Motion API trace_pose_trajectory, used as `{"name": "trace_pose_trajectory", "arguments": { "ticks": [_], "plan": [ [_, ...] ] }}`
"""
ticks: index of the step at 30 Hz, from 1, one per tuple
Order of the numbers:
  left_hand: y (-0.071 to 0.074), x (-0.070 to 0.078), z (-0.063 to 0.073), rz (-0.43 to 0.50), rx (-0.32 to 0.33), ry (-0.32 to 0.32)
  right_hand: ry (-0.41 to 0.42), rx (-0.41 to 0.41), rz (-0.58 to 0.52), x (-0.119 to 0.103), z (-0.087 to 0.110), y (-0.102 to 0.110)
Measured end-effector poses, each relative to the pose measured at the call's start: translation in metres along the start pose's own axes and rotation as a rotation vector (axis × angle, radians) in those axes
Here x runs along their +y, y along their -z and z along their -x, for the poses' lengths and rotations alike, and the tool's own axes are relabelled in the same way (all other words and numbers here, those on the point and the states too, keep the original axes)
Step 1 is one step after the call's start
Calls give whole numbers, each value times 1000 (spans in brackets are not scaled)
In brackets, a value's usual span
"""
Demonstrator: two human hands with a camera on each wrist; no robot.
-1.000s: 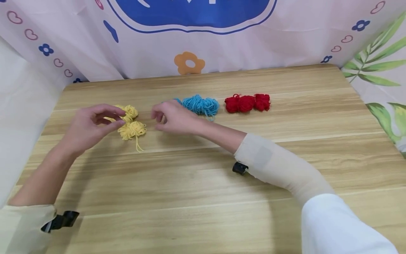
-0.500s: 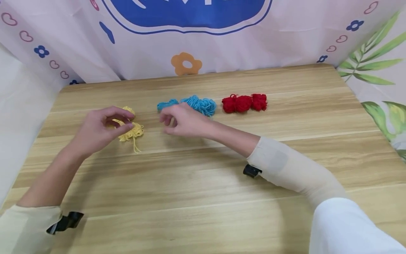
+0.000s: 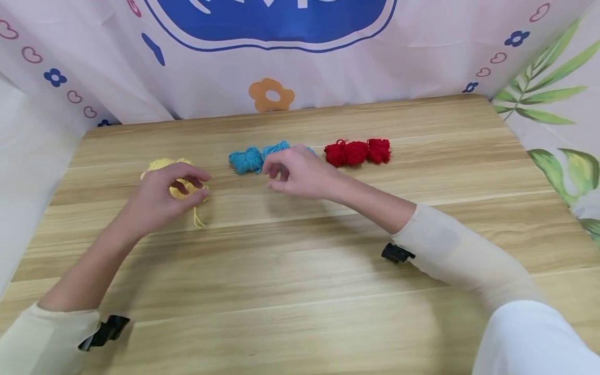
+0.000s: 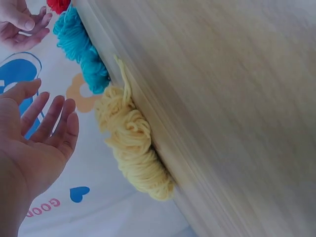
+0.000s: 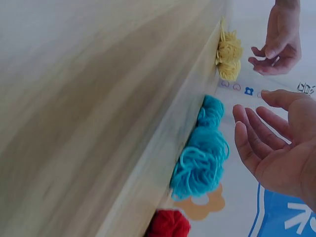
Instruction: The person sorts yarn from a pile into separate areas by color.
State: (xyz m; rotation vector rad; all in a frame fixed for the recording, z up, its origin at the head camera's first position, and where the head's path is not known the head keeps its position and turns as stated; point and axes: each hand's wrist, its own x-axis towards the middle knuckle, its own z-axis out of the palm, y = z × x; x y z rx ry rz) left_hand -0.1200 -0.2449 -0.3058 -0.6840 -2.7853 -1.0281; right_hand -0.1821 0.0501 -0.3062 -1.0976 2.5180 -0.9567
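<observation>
My left hand (image 3: 159,200) hovers over the yellow yarn bundle (image 4: 131,136), its fingers relaxed and holding nothing. In the left wrist view a gap shows between that hand and the yarn, whose loose tail sticks out at one end. My right hand (image 3: 304,172) hangs above the near side of the blue yarn bundle (image 5: 200,153), fingers loosely bent and nothing between them. From the head view it hides part of the blue yarn's right half. To the right lies a red yarn bundle (image 3: 357,152), pinched in at two places and touched by neither hand.
All three bundles lie in a row toward the back of a wood-grain table (image 3: 290,281). Behind it hangs a white printed cloth (image 3: 206,78) with a blue emblem and an orange flower. Black clips (image 3: 397,253) sit on the forearm sleeves.
My right hand has moved right from beside the blue yarn's left end to over its right half, uncovering the left end. My left hand has shifted slightly right, and the view has drifted a little.
</observation>
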Motion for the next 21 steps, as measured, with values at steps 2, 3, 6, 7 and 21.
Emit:
{"name": "trace_pose_trajectory", "arguments": {
  "ticks": [2,3,6,7,21],
  "plan": [
    [-2,2,0,-19,2,-12,-11,8,0,2,6,5],
    [-3,3,0,-27,2,-16,-16,14,-1,3,9,7],
    [-6,5,0,-46,5,-33,-25,27,5,7,19,12],
    [-7,5,0,-51,6,-40,-28,32,9,8,23,13],
    [-14,12,1,-114,-21,-85,-88,74,76,30,63,26]
  ]
}}
